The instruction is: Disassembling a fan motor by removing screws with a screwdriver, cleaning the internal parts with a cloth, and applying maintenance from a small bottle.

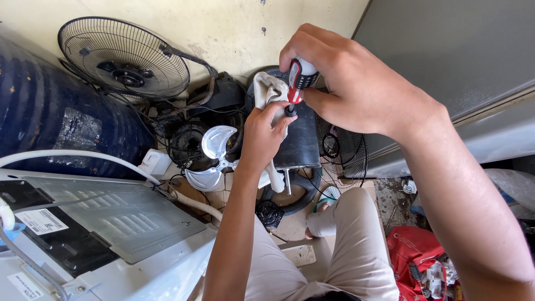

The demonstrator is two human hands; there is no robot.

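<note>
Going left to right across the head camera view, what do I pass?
Dark blue barrel → round fan grille → white fan blade → left hand → red-handled screwdriver → right hand → red bag.

Both forearms bare to the edge of view; no sleeves, cuffs, watch, rings or gloves visible. Left hand (263, 136) and right hand (356, 83) uncovered, fingernails short. Lower body in light beige woven-fabric trousers (345, 245), creased at the knee, one leg rolled or bunched at the hem. A dark garment edge (334, 296) shows at the waist, bottom of frame; its kind cannot be told. Feet mostly hidden.
</note>
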